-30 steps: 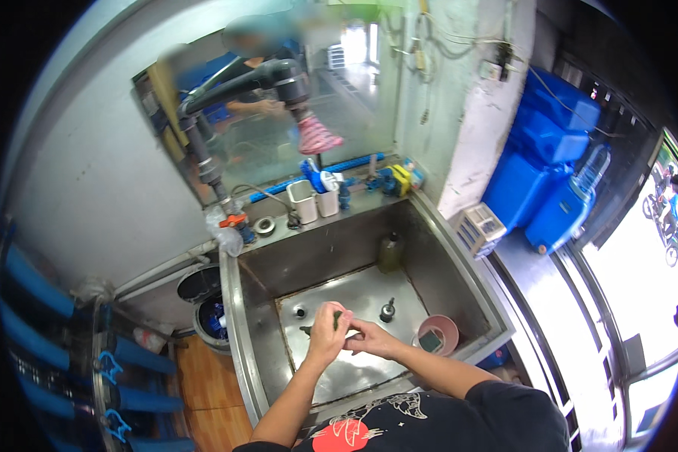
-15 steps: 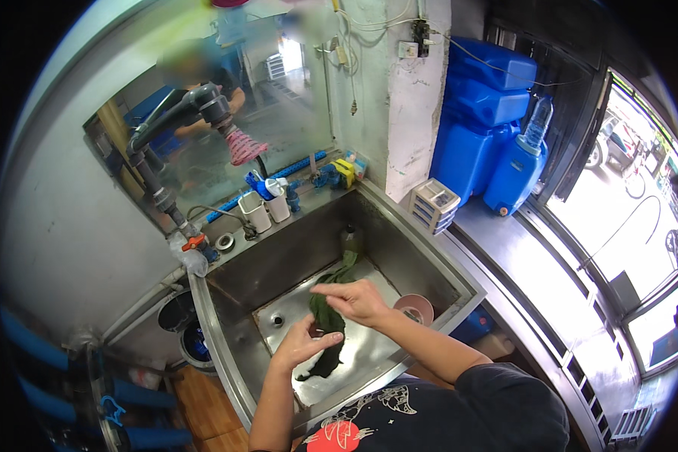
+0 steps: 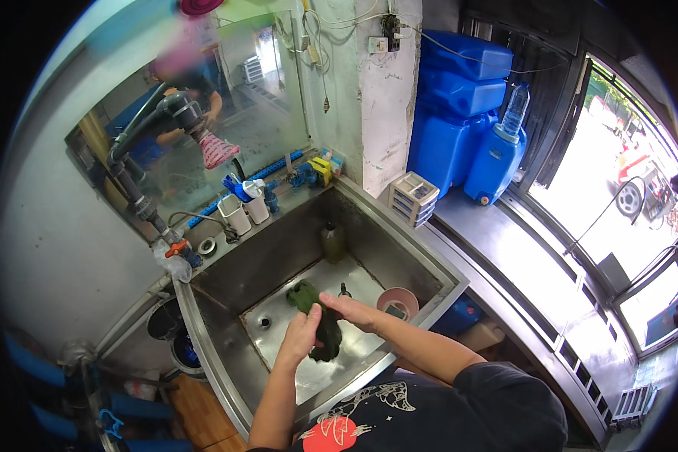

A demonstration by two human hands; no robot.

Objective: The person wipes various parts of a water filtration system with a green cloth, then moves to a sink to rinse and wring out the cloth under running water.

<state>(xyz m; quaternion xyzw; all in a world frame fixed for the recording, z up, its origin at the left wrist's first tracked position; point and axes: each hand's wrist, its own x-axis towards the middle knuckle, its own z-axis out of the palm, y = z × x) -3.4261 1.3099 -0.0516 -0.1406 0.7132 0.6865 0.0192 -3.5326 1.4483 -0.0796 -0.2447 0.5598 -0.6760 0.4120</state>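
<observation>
Green cloth, dark and wet-looking, held over the steel sink, stretched from near the basin's back toward the front edge. Left hand closed around its lower bunched end; right hand pressed on the middle, fingers curled over the fabric. Seemingly midway through washing or wringing: cloth bunched and gripped, not yet laid aside or hung. No running water visible from the grey hose above. Pink bowl resting in the basin's right corner, just beside the right wrist. Soap bottle standing untouched against the back wall. Drain uncovered left of the hands.
</observation>
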